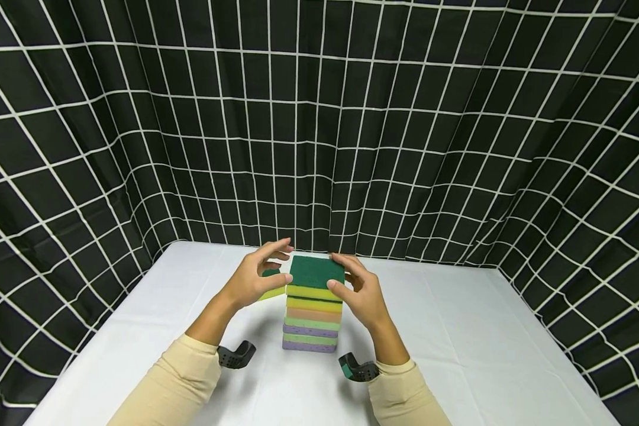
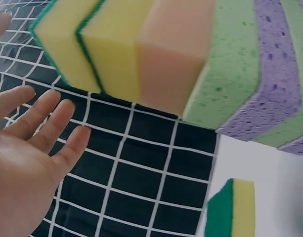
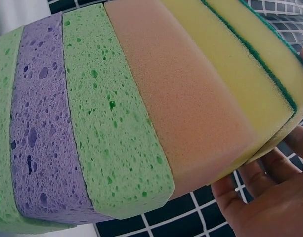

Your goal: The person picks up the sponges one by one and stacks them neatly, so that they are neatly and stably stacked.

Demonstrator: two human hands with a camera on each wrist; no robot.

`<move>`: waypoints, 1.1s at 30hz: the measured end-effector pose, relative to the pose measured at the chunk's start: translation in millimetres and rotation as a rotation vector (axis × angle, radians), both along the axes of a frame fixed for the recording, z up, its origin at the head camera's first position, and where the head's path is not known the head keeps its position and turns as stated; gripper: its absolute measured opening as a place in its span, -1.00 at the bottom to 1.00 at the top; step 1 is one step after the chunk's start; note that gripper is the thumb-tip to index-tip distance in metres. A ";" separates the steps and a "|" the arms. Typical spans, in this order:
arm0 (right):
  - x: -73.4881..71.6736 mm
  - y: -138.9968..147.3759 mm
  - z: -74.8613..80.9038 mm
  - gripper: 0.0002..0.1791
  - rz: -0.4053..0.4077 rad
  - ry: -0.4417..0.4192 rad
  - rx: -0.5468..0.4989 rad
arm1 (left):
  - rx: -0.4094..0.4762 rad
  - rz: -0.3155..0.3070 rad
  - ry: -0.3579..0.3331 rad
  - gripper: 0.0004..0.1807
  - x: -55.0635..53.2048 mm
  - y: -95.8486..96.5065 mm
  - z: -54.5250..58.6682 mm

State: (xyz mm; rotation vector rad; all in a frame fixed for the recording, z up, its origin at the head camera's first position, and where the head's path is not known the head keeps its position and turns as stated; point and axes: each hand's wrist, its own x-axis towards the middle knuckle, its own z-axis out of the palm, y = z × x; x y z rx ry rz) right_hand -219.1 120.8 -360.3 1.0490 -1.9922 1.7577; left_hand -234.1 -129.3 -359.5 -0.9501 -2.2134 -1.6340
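A tall stack of sponges stands in front of me, purple and green ones low down, a peach one above them. Two yellow sponges with green scouring faces lie uppermost; the top one has its green face up. My left hand is just left of the stack's top, fingers spread and apart from it, holding nothing. At the right side of the top sponge is my right hand, its thumb near the front corner and index finger near the back corner. In the right wrist view its loosely bent fingers reach the yellow sponges' edge.
Behind my left hand, a separate yellow and green sponge lies on the white-covered table, partly hidden. Black curtains with a white grid surround the table at the back and sides. A dark wrist device sits at each sleeve.
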 end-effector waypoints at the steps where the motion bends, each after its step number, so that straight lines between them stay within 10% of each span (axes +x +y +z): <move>1: 0.3 -0.1 0.0 -0.47 0.001 0.000 0.001 | 0.014 0.016 0.016 -0.30 1.0 -1.1 1.9; 18: -0.8 0.9 -2.3 -0.46 0.002 0.008 0.000 | 0.240 0.199 0.150 -0.40 4.1 -35.3 13.5; 33: -3.4 1.2 -4.5 -0.45 0.007 0.003 0.001 | 0.271 0.425 0.106 -0.39 10.7 -45.7 7.6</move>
